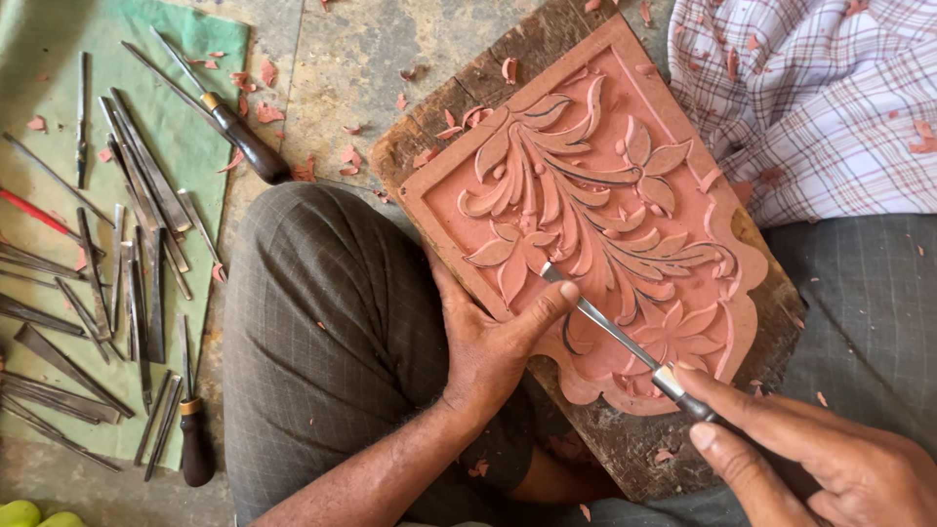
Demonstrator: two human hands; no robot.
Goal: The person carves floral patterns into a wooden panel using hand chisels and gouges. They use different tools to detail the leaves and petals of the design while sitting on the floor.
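The left hand (493, 342) is laid against the carved panel's (595, 210) lower edge, its thumb pressed on the chisel's (610, 327) steel blade near the tip. The chisel handle is gripped by the right hand (830, 464), at 5 o'clock from the panel. The terracotta-coloured panel, cut in leaf-and-flower relief with a scalloped edge, is rested on a rough wooden board (634, 444) across the lap. Slender metal carving tools (127, 254) are spread on a green cloth (195, 146) at 9 o'clock.

Soft even daylight, sharp, faint shadows.
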